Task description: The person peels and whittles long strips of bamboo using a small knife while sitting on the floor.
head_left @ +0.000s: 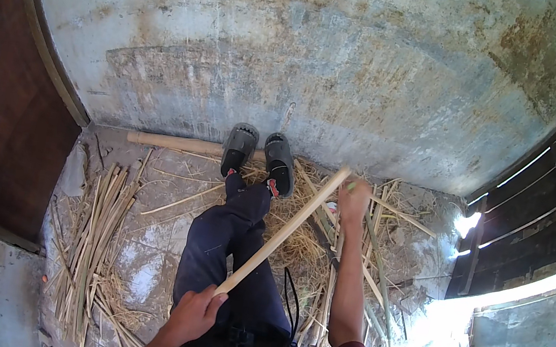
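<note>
A long pale strip, which looks like split bamboo, slants from my lap up toward the wall. My left hand is closed around its lower end, over my left thigh. Close beside its far end is my right hand, with the arm stretched forward. The right fingers are curled, and a small bit of green shows at them. What they hold is blurred and too small to name. I cannot tell whether the right hand touches the strip.
A bundle of thin strips lies on the floor at left. A thick pale pole runs along the foot of the stained wall, by my shoes. Shavings and loose sticks cover the floor at right. A brown door panel stands left.
</note>
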The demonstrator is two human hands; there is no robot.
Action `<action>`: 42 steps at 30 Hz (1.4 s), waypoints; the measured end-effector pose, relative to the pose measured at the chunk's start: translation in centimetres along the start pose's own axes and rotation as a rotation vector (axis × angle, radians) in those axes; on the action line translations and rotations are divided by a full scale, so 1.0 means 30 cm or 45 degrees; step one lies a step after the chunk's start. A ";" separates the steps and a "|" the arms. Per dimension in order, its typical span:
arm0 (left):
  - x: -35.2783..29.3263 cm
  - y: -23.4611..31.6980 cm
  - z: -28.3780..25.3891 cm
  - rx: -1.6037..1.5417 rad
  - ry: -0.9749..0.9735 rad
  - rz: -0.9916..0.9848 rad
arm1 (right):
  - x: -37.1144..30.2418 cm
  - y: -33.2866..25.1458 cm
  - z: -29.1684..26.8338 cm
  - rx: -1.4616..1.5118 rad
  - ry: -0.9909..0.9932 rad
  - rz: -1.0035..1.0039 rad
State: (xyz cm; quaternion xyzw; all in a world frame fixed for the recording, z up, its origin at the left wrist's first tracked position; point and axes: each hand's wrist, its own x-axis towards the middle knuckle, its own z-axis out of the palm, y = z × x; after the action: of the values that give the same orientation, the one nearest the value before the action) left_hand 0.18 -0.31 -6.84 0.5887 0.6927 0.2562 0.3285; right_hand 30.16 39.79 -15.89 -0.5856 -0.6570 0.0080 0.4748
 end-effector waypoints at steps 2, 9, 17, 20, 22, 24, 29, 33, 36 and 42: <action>-0.036 -0.043 -0.048 -0.012 -0.091 0.088 | 0.113 0.300 -0.061 -0.019 0.102 0.405; -0.052 -0.292 -0.152 -0.274 -0.041 -0.359 | -0.037 0.448 -0.140 0.272 -0.652 0.465; 0.084 -0.156 -0.105 -0.648 -0.122 -0.303 | -0.389 0.425 -0.189 0.390 -0.815 0.442; 0.098 -0.132 -0.114 -0.775 -0.148 -0.310 | -0.343 0.209 -0.238 0.617 -0.751 0.564; 0.086 -0.102 -0.147 -0.776 -0.136 -0.308 | -0.282 -0.014 -0.288 0.972 -0.772 0.807; 0.106 -0.063 -0.141 -0.789 -0.173 -0.286 | -0.256 -0.172 -0.377 1.001 -0.726 0.795; 0.156 -0.019 -0.104 -1.005 -0.330 -0.197 | -0.294 -0.385 -0.455 0.987 -0.624 0.245; 0.169 0.021 -0.093 -1.149 -0.389 -0.107 | -0.326 -0.546 -0.518 0.709 -0.614 -0.194; 0.170 0.062 -0.099 -1.165 -0.451 -0.151 | -0.336 -0.590 -0.510 0.721 -0.619 -0.415; 0.167 0.053 -0.090 -1.253 -0.564 -0.128 | -0.346 -0.683 -0.504 0.742 -0.736 -0.700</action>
State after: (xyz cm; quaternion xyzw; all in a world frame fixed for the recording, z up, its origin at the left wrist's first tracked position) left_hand -1.29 4.98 -4.68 0.3715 0.4323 0.4042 0.7153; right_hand 22.70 17.04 -2.35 -0.2071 -0.8624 0.2281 0.4016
